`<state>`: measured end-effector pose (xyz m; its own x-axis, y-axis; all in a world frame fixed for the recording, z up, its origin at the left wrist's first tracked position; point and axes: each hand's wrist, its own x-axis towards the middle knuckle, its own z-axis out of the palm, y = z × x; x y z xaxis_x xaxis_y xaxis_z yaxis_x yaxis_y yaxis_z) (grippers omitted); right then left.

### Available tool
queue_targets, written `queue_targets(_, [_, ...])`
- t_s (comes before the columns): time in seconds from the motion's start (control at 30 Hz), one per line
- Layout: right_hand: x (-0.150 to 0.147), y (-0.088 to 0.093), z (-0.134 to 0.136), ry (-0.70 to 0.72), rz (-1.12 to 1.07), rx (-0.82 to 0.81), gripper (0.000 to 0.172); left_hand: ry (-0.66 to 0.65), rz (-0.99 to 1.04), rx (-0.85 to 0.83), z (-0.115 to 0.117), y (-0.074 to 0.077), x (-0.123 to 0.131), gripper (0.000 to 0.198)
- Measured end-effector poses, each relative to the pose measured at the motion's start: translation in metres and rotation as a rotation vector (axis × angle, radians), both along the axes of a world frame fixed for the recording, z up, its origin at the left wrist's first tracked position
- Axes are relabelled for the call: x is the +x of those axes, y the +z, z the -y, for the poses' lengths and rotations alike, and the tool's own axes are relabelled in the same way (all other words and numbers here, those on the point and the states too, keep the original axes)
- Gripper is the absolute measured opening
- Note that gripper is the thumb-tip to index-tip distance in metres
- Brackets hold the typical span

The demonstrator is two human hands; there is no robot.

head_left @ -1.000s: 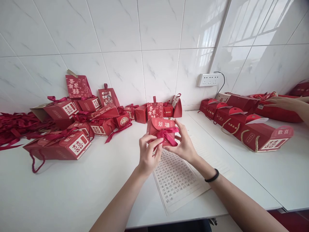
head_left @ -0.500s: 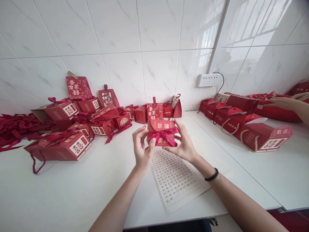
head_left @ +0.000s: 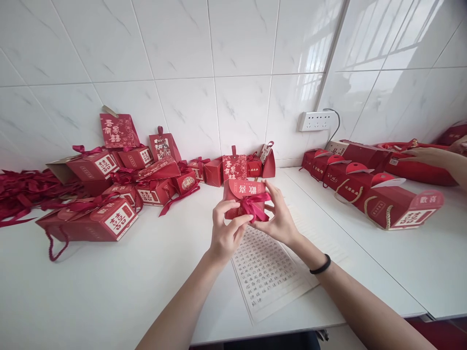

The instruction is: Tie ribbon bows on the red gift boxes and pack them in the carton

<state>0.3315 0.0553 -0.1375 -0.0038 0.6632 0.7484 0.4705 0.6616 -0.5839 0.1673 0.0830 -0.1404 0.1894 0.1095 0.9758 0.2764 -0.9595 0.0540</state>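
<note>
A small red gift box (head_left: 233, 188) with gold lettering is held up over handwritten sheets of paper (head_left: 270, 272). My right hand (head_left: 280, 216), with a black band on its wrist, is closed around the box's right side. A dark pink ribbon (head_left: 260, 198) is tied in a bow across the box's front. My left hand (head_left: 228, 233) is closed, its thumb and fingertips pinching the lower part of the bow. The left fingers partly cover the box's lower left front.
Red gift boxes (head_left: 160, 192) crowd the left and back, near a heap of ribbons (head_left: 22, 192). Handled boxes (head_left: 375, 209) line the right. A power strip (head_left: 316, 121) is on the tiled wall. Another person's hand (head_left: 423, 154) rests over a red tray (head_left: 419, 170).
My left hand has moved right, from the box's left side onto the bow. The bow looks shifted and bunched toward the right. My right hand has stayed in place.
</note>
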Motion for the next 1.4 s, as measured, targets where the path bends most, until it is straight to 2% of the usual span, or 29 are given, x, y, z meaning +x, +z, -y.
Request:
queue_targets(0.4, [0.000, 0.000, 0.001, 0.003, -0.020, 0.001, 0.094, 0.006, 0.018, 0.008, -0.001, 0.001, -0.001, 0.019])
queue_targets(0.57, [0.002, 0.002, 0.002, 0.006, -0.040, -0.025, 0.097, 0.055, 0.076, -0.022, -0.005, 0.002, -0.003, 0.032])
queue_targets(0.67, [0.003, 0.004, 0.001, 0.007, -0.018, -0.024, 0.097, -0.002, 0.067, -0.191, -0.013, 0.004, -0.009, 0.053])
queue_targets(0.8, [0.007, 0.003, -0.002, 0.034, 0.038, -0.015, 0.095, -0.192, -0.110, -0.526, -0.024, 0.007, -0.021, 0.076])
queue_targets(1.03, [0.015, -0.004, -0.009, 0.051, 0.032, -0.090, 0.092, -0.349, -0.257, -0.840, -0.026, 0.009, -0.030, 0.090])
queue_targets(1.13, [0.015, -0.004, -0.009, 0.082, -0.014, -0.187, 0.091, -0.358, -0.198, -0.892, -0.026, 0.006, -0.027, 0.092])
queue_targets(1.27, [0.015, -0.003, -0.009, 0.168, -0.105, -0.266, 0.080, -0.384, 0.068, -1.058, -0.031, 0.005, -0.021, 0.086])
queue_targets(1.33, [0.018, -0.001, -0.010, 0.025, -0.061, -0.309, 0.065, -0.415, 0.251, -1.203, -0.035, 0.011, -0.021, 0.075])
queue_targets(1.4, [0.021, 0.002, -0.011, -0.255, 0.136, -0.421, 0.050, -0.457, 0.420, -1.340, -0.039, 0.026, -0.026, 0.061])
